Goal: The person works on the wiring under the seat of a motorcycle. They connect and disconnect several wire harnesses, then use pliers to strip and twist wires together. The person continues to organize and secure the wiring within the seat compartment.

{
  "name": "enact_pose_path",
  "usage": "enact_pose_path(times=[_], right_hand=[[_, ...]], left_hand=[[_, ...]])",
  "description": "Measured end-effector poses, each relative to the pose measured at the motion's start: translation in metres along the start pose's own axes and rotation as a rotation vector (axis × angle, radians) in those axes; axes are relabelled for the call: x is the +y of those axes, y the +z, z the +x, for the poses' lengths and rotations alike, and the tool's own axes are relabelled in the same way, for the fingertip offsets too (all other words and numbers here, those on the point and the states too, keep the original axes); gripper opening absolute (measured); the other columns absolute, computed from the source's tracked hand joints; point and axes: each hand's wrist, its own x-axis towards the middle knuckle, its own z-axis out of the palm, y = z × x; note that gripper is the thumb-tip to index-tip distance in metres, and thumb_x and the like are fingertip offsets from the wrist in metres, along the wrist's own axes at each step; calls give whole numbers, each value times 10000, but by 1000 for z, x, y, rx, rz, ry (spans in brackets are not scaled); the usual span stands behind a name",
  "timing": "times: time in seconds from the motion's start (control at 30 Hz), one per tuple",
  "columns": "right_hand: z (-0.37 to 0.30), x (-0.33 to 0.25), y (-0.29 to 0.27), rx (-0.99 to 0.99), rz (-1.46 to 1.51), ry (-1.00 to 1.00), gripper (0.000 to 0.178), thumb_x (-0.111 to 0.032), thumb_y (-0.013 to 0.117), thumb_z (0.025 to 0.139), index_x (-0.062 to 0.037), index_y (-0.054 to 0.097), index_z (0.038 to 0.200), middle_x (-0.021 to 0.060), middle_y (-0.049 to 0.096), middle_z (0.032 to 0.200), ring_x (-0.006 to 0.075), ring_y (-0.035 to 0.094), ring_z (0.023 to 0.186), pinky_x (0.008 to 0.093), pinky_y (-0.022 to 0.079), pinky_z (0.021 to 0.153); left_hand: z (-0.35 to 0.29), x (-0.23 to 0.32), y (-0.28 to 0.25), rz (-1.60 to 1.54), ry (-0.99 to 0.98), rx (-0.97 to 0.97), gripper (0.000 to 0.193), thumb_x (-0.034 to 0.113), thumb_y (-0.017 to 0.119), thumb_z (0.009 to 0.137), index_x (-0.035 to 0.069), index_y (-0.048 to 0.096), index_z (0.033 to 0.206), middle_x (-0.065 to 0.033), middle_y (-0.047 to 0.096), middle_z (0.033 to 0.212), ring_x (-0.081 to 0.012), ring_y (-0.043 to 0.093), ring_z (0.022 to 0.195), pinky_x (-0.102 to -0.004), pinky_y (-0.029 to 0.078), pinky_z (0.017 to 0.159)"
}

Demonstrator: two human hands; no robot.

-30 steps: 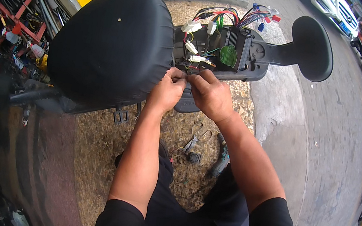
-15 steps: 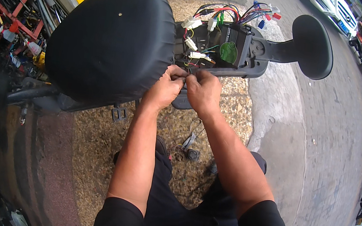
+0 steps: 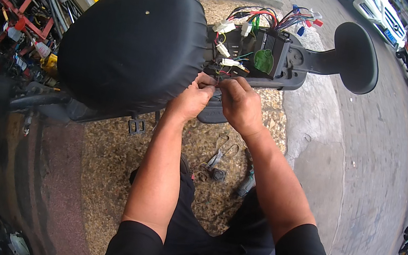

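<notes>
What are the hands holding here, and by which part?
Both the left hand and right hand pinch something small at the open wiring bay; fingers hide what and where.

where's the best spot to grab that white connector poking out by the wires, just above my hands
Pinch the white connector across its long sides, coming from below where the right hand sits. Its plastic body lies roughly level and stands free of the black box, while its wires are too thin to pull on.

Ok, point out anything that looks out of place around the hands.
The wire bundle spills loose from the open grey housing, coloured connectors dangling unplugged. Both hands, left and right, pinch wires at its edge. Small parts lie scattered on the ground.
</notes>
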Motion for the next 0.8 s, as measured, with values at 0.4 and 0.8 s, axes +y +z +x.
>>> enact_pose_path(times=[0.4,0.8], right_hand=[[3,-7,11,-7,104,281,100,-118,666,860,-24,633,859,212,672,842,444,644,764,503,521,643],[-2,-4,1,21,39,57,167,25,678,827,-51,664,975,150,660,857,365,664,768,421,532,632]], left_hand=[[2,-6,-1,-55,-33,-2,121,64,640,904,1,671,1003,-31,652,884,-94,569,783,-267,461,710],[0,0,-1,-25,-67,-19,115,44,618,905,-6,666,998,-19,639,839,-90,565,748,-266,466,694]])
